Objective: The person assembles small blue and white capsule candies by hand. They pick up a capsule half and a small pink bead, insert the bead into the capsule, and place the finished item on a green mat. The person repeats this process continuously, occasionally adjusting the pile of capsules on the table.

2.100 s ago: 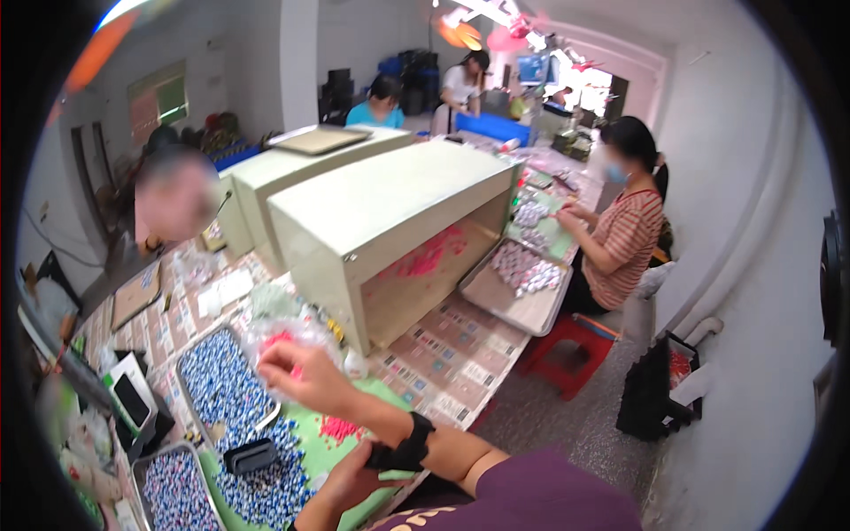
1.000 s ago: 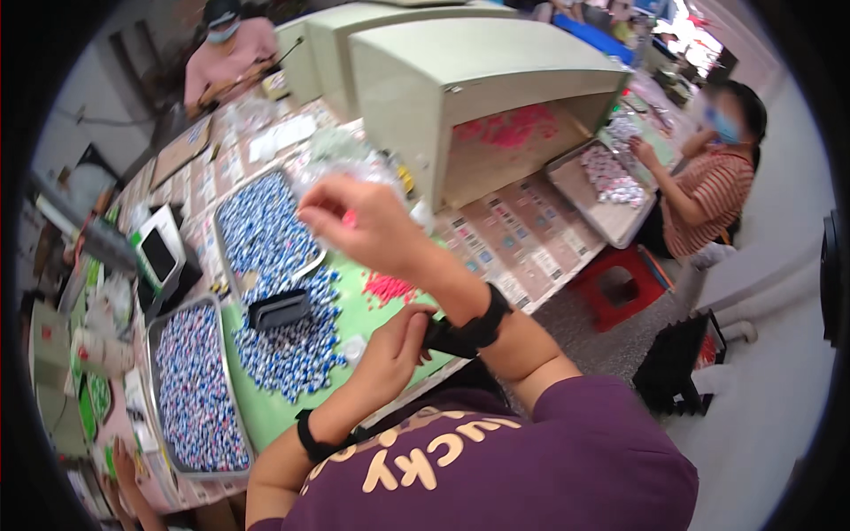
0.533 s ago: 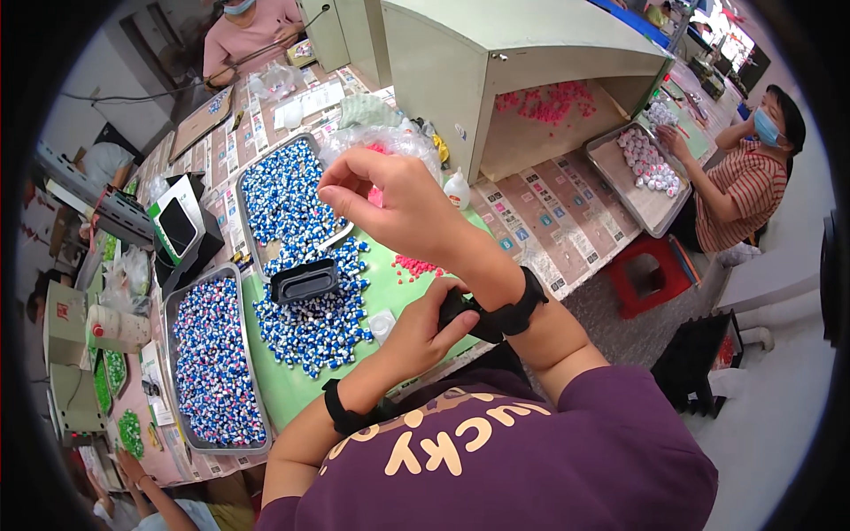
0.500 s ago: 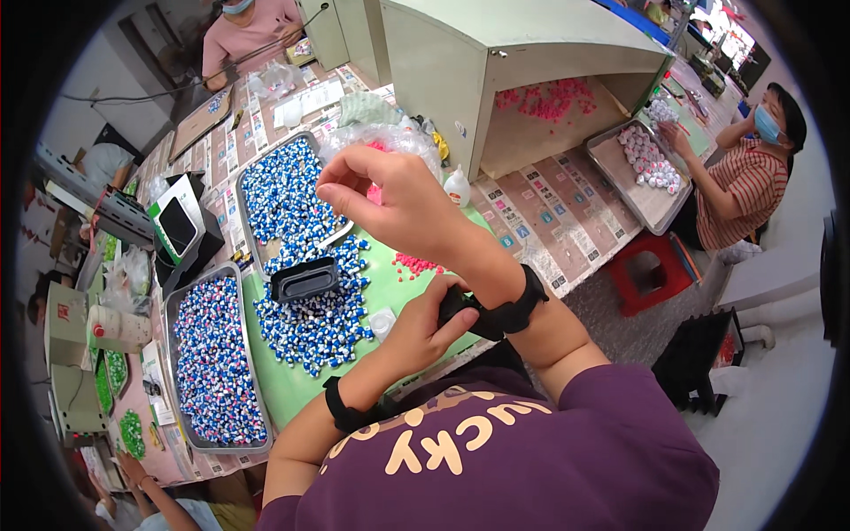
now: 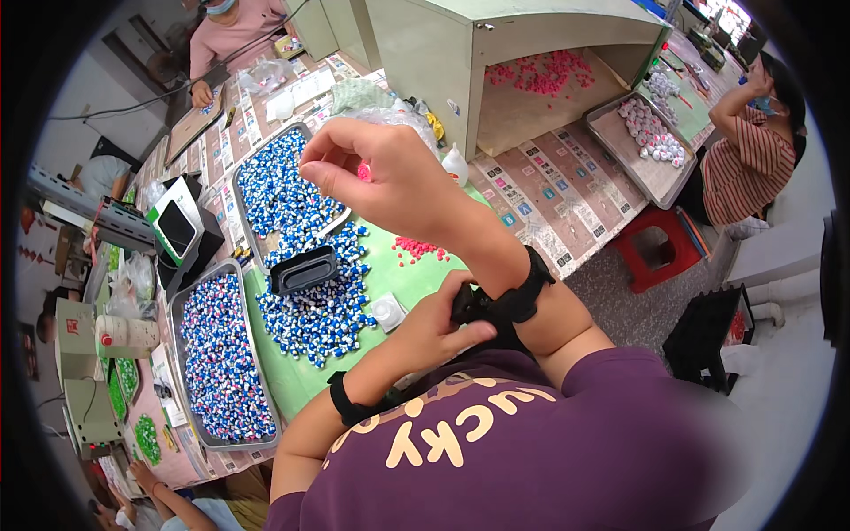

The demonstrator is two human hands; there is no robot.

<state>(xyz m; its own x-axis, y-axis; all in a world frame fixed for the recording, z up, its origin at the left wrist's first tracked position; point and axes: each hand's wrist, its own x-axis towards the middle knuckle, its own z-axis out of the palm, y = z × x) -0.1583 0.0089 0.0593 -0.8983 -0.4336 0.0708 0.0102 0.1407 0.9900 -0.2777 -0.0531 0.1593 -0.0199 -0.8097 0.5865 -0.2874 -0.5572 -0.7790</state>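
Note:
My right hand (image 5: 381, 168) is raised over the worktable, its fingers loosely curled and apart, with nothing visible in it. A black wrist strap (image 5: 536, 288) circles my right forearm and carries a small black device (image 5: 471, 303). That device is in the grasp of my left hand (image 5: 429, 332), thumb on the near side and fingers around it. Another black strap (image 5: 339, 398) is on my left wrist. Beyond my hands, small blue-and-white pieces (image 5: 314, 332) lie piled around a black plastic box (image 5: 304, 270) on a green mat (image 5: 288, 385).
Metal trays (image 5: 279, 416) of small pieces stand to the left. Pink pieces (image 5: 416, 250) lie on the mat near a white bottle (image 5: 455, 166). A large beige booth (image 5: 425, 80) stands ahead. People sit around the table; a red stool (image 5: 660, 252) is at right.
The view has shifted slightly. My left hand stays at the black device on my right wrist. The person at right has lifted a hand to the head.

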